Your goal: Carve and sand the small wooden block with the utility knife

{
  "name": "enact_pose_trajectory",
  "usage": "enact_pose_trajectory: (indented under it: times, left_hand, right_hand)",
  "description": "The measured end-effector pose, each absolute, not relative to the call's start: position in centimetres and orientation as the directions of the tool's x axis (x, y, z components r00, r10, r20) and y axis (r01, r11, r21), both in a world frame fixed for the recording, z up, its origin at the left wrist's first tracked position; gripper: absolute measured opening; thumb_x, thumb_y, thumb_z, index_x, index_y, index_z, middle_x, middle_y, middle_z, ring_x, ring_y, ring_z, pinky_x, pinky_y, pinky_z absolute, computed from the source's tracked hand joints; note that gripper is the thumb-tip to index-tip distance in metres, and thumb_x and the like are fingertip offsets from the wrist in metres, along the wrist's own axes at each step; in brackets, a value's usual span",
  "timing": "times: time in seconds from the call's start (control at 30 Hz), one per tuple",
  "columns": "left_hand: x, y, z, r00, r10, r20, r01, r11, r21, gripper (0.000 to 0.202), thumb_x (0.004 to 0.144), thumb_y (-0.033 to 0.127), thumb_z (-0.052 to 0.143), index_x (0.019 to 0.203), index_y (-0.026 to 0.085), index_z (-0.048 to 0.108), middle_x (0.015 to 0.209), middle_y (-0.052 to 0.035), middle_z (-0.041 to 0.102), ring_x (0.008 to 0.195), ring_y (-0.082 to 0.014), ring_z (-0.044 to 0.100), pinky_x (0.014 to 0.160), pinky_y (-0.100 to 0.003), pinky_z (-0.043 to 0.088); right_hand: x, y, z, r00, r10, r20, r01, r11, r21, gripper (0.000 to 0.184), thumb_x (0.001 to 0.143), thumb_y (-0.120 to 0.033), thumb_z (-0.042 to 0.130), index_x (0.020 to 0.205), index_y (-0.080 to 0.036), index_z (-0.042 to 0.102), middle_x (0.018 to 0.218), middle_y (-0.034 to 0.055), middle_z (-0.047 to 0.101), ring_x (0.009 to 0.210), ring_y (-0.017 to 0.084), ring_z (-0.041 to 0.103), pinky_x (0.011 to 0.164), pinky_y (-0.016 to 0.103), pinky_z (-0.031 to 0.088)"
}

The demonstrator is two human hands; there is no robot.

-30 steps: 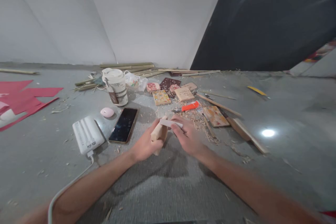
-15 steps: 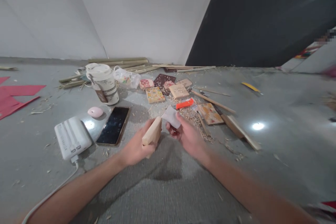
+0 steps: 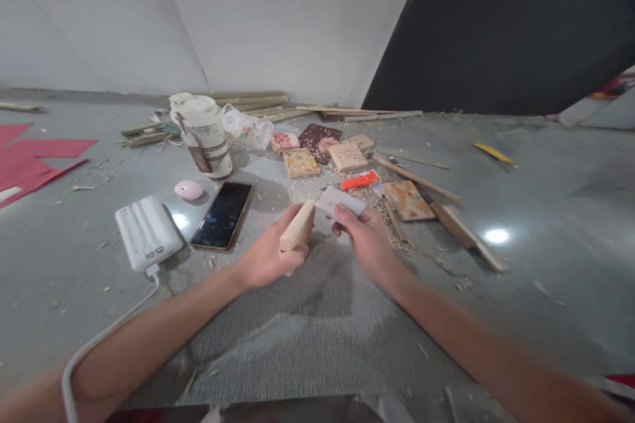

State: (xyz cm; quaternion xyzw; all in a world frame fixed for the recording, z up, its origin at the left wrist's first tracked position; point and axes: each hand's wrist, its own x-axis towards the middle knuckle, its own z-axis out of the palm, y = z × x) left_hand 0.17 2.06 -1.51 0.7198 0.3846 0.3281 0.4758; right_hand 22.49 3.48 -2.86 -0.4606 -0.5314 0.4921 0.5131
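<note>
My left hand [image 3: 270, 251] is closed round a pale carved piece of wood [image 3: 297, 228], its blunt end towards me. My right hand [image 3: 372, 238] pinches a small whitish sheet [image 3: 340, 201] that looks like sandpaper, thumb on top. The sheet's left corner is close to the far end of the wood; whether they touch I cannot tell. Just beyond my right hand lie an orange tool handle [image 3: 358, 180], wood shavings and a patterned square tile [image 3: 409, 200].
A white cup [image 3: 211, 139], a phone [image 3: 222, 215], a pink egg-shaped thing [image 3: 189, 190] and a power bank [image 3: 149, 231] with its cable stand left. Bamboo strips [image 3: 253, 102] lie along the wall. Right are a split strip [image 3: 469, 238] and a yellow cutter [image 3: 493, 153]. Red cloth [image 3: 44, 158] lies far left.
The view has shifted, so the floor things appear higher and further right. The whitish sheet has turned flatter in my right hand. Both hands keep their holds.
</note>
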Motion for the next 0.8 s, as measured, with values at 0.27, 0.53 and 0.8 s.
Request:
enact_pose_trajectory:
  times: [0.27, 0.53, 0.8]
  left_hand:
    - [0.5, 1.7, -1.3, 0.500, 0.859, 0.113, 0.306, -0.297, 0.905, 0.070, 0.078, 0.031, 0.060, 0.147, 0.019, 0.048, 0.111, -0.0054, 0.067, 0.094, -0.0255, 0.061, 0.082, -0.039, 0.049]
    - [0.8, 1.7, -1.7, 0.531, 0.835, 0.146, 0.343, -0.369, 0.864, 0.064, 0.080, 0.025, 0.060, 0.143, 0.021, 0.048, 0.124, -0.0085, 0.070, 0.108, -0.0307, 0.070, 0.093, -0.045, 0.054]
    - [0.7, 1.8, -1.9, 0.512, 0.842, 0.169, 0.367, -0.392, 0.843, 0.072, 0.080, 0.026, 0.065, 0.150, 0.020, 0.045, 0.118, -0.0087, 0.072, 0.102, -0.0309, 0.069, 0.093, -0.047, 0.057]
  right_hand:
    - [22.8, 2.5, -1.3, -0.309, 0.663, 0.682, 0.361, 0.745, -0.561, 0.014, 0.108, -0.026, 0.069, 0.114, -0.029, 0.081, 0.114, 0.0056, 0.076, 0.106, 0.024, 0.072, 0.092, 0.041, 0.060]
    - [23.3, 1.4, -0.7, -0.613, 0.403, 0.680, 0.358, 0.908, -0.215, 0.049, 0.109, -0.010, 0.055, 0.152, -0.031, 0.065, 0.127, 0.0069, 0.079, 0.118, 0.026, 0.072, 0.105, 0.043, 0.064]
    - [24.0, 3.5, -1.1, -0.528, 0.421, 0.737, 0.486, 0.862, -0.143, 0.049, 0.107, -0.005, 0.054, 0.151, -0.024, 0.066, 0.144, 0.0094, 0.077, 0.132, 0.028, 0.073, 0.114, 0.051, 0.063]
